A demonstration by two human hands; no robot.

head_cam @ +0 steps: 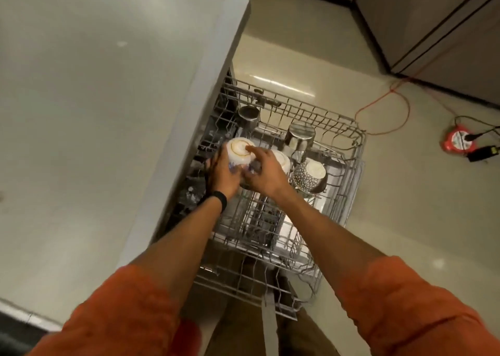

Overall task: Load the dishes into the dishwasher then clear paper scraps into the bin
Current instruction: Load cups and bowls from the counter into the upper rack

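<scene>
An upside-down white cup with blue pattern (238,152) is at the left side of the pulled-out dishwasher rack (349,150). My left hand (223,174) grips its side from below-left. My right hand (263,170) holds its right side, with the index finger resting on the cup's base. Beside it in the rack sit another white cup (282,159), a speckled bowl (309,175) and two steel cups (300,135) (249,116), all turned over.
A grey countertop (94,112) fills the left, its edge overhanging the rack. An orange cable (384,104) and a red power reel (458,139) lie on the floor at right. Cabinets (438,25) stand at the back right. A lower rack (257,277) shows below.
</scene>
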